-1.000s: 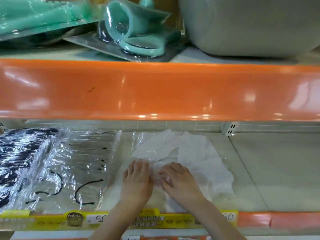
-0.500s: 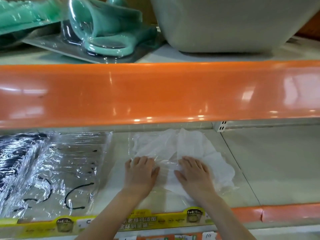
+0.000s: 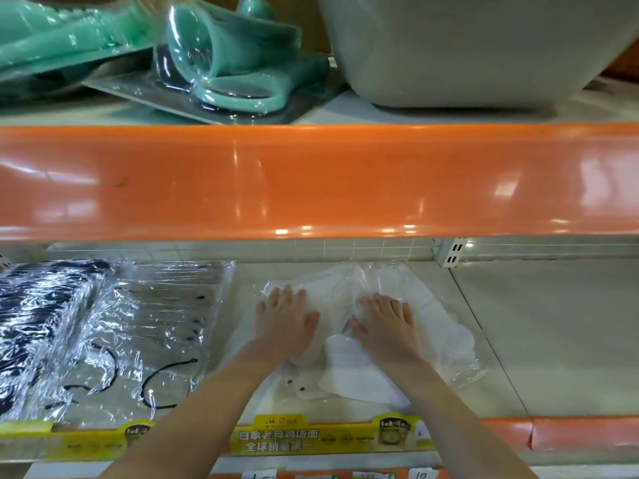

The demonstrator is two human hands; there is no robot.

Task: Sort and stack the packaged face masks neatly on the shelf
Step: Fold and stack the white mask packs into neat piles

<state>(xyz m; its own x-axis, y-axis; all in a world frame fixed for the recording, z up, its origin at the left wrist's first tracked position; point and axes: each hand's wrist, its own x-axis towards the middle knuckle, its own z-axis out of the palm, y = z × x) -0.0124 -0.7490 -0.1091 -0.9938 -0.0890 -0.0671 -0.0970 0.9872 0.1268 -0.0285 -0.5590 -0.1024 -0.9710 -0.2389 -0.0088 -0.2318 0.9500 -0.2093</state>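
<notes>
— Pressing what?
— Both hands, left hand point(image 3: 285, 318) and right hand point(image 3: 383, 323), lie flat with straight fingers on the white mask packet point(image 3: 366, 368).
— Where?
— Lower shelf point(image 3: 553, 340), beside the black-strap packets point(image 3: 138, 340).

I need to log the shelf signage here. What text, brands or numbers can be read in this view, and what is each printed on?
"白象老母鸡汤面" on the yellow shelf-edge strip.
"全球销量第一" on the same strip, on the line below.
"10" handwritten on a white tag at the bottom edge.
Small logo print at the strip's top and the bowl emblem's characters: too blurred to read.
Mask packets under both hands: no legible print.
</notes>
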